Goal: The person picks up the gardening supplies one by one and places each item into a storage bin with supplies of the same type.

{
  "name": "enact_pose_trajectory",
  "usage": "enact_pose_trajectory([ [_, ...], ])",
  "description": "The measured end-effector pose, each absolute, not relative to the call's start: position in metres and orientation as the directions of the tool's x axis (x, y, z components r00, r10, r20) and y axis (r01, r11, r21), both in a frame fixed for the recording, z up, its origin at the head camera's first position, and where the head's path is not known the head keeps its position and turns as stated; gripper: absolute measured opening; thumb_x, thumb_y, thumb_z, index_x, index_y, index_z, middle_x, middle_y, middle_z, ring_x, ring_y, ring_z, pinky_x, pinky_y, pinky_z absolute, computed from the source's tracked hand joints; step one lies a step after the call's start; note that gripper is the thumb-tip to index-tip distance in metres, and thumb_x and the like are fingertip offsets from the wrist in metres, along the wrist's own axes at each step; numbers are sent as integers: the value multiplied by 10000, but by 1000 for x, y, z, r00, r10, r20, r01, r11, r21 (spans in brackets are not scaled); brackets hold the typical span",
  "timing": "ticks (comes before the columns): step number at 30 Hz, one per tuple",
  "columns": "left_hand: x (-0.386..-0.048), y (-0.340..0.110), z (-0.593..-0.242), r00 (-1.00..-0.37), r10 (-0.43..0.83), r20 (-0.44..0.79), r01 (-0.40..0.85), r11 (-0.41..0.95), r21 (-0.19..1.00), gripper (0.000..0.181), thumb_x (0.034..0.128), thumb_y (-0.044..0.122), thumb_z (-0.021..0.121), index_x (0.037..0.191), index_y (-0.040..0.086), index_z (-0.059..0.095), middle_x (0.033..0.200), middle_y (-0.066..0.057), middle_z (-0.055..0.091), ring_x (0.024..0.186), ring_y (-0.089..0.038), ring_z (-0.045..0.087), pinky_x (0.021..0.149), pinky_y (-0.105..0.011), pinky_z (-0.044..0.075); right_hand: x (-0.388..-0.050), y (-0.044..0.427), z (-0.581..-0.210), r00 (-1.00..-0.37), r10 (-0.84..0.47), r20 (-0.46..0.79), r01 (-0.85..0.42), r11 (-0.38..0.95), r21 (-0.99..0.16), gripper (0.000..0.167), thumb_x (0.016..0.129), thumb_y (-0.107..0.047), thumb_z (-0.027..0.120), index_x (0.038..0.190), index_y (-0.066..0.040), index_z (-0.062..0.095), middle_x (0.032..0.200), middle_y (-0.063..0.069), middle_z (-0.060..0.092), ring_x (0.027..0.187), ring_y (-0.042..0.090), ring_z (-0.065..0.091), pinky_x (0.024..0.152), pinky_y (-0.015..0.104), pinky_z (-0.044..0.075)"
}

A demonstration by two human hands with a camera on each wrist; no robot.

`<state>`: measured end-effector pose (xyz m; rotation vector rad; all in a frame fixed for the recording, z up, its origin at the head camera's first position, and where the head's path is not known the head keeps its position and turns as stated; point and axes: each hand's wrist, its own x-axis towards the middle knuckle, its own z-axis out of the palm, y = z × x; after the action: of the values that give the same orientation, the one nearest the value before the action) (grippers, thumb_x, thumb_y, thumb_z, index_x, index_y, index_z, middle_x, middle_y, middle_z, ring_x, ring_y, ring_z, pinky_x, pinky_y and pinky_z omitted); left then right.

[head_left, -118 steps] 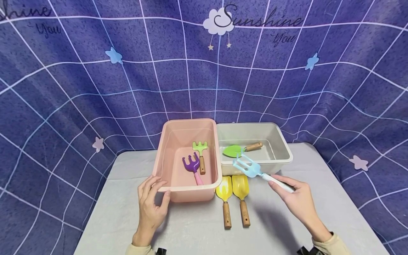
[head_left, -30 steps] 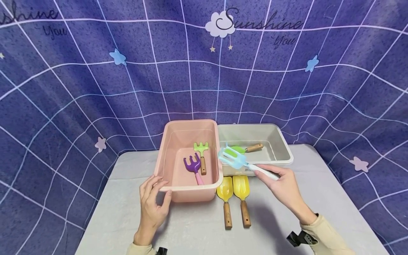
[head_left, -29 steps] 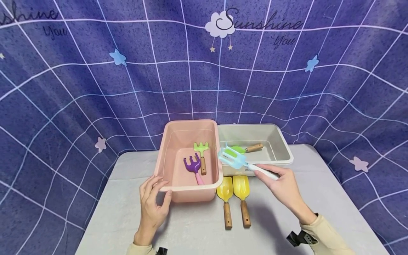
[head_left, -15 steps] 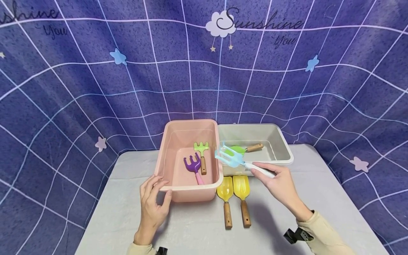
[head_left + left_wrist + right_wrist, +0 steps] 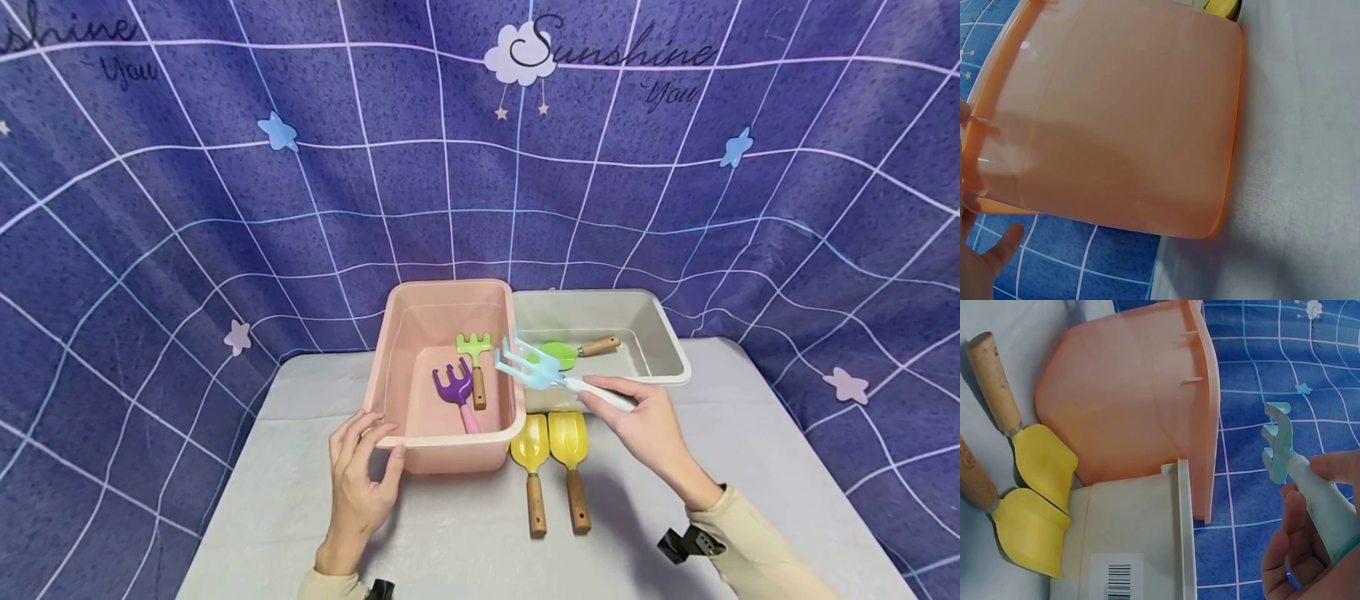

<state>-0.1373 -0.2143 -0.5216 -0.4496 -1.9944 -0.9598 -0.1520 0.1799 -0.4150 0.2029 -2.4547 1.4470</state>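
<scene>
My right hand grips the white handle of a light blue hand rake, raised with its prongs pointing left. In the head view the prongs overlap the right rim of the pink bin; the right wrist view shows the rake above both bins. My left hand holds the pink bin's front left corner, fingers over the rim and thumb at the front. Inside the bin lie a green hand rake with a wooden handle and a purple hand rake with a pink handle.
A grey bin adjoins the pink one on the right, with a green trowel inside. Two yellow scoops with wooden handles lie before the bins on the grey cloth. A blue patterned curtain hangs behind.
My right hand has carried the light blue rake left, from over the grey bin's front toward the pink bin's right rim. My left hand has stayed at the pink bin's corner.
</scene>
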Motion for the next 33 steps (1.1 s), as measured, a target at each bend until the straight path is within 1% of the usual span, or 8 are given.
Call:
enact_pose_trajectory([
  [3, -138, -214, -521, -564, -41, 825, 621, 637, 456, 283, 911, 209, 733, 1136, 44, 774, 1253, -200, 700, 1307, -484, 515, 1272, -344, 278, -154, 178, -413, -951, 16, 310, -265, 477, -838, 298, 897, -192, 861, 1180, -103, 826, 1084, 78, 826, 824, 53, 658, 640, 196, 541],
  [10, -138, -214, -520, -560, -42, 827, 624, 635, 455, 284, 913, 216, 734, 1126, 34, 774, 1245, -209, 701, 1304, -481, 516, 1270, -343, 281, -159, 171, -411, -946, 9, 325, -281, 478, -832, 286, 899, -216, 863, 1166, -117, 834, 1129, 62, 824, 1007, -10, 689, 783, 130, 547],
  [13, -138, -214, -520, -560, -42, 828, 624, 636, 454, 285, 916, 219, 732, 1128, 33, 774, 1240, -218, 699, 1297, -491, 517, 1272, -345, 278, -162, 169, -412, -944, 7, 330, -285, 486, -826, 278, 896, -227, 867, 1156, -133, 839, 1120, 56, 827, 1031, -1, 698, 794, 130, 545],
  [19, -138, -214, -520, -558, -39, 829, 626, 635, 452, 278, 914, 216, 733, 1134, 52, 775, 1233, -220, 700, 1304, -481, 518, 1272, -345, 281, -165, 165, -412, -948, 7, 317, -273, 488, -829, 280, 903, -236, 861, 1164, -138, 838, 1135, 53, 824, 1112, 144, 733, 864, 133, 541],
  [22, -138, -213, -520, -557, -39, 830, 627, 635, 451, 278, 910, 215, 735, 1134, 54, 775, 1237, -213, 701, 1301, -485, 520, 1270, -343, 284, -166, 164, -410, -948, 8, 318, -273, 491, -827, 285, 903, -239, 861, 1164, -128, 837, 1137, 54, 823, 1128, 193, 734, 884, 164, 555],
  [24, -138, -213, -520, -558, -40, 829, 625, 636, 452, 280, 907, 212, 734, 1135, 54, 776, 1240, -213, 701, 1298, -489, 519, 1269, -340, 284, -167, 163, -409, -948, 8, 319, -274, 492, -826, 284, 904, -245, 861, 1162, -129, 838, 1129, 50, 825, 1118, 178, 735, 892, 190, 568],
  [27, -137, -214, -520, -564, -38, 825, 621, 639, 454, 285, 900, 202, 735, 1135, 47, 776, 1245, -218, 700, 1306, -481, 519, 1272, -340, 282, -168, 162, -409, -949, 8, 316, -272, 487, -830, 281, 903, -253, 862, 1155, -130, 840, 1111, 42, 829, 1081, 107, 733, 888, 199, 576],
  [33, -137, -215, -521, -573, -35, 819, 614, 644, 457, 287, 895, 193, 736, 1132, 35, 774, 1257, -226, 694, 1334, -449, 511, 1282, -348, 275, -172, 161, -408, -949, -7, 314, -284, 445, -849, 265, 905, -237, 861, 1139, -114, 842, 1105, 48, 829, 1007, -17, 717, 848, 149, 571],
])
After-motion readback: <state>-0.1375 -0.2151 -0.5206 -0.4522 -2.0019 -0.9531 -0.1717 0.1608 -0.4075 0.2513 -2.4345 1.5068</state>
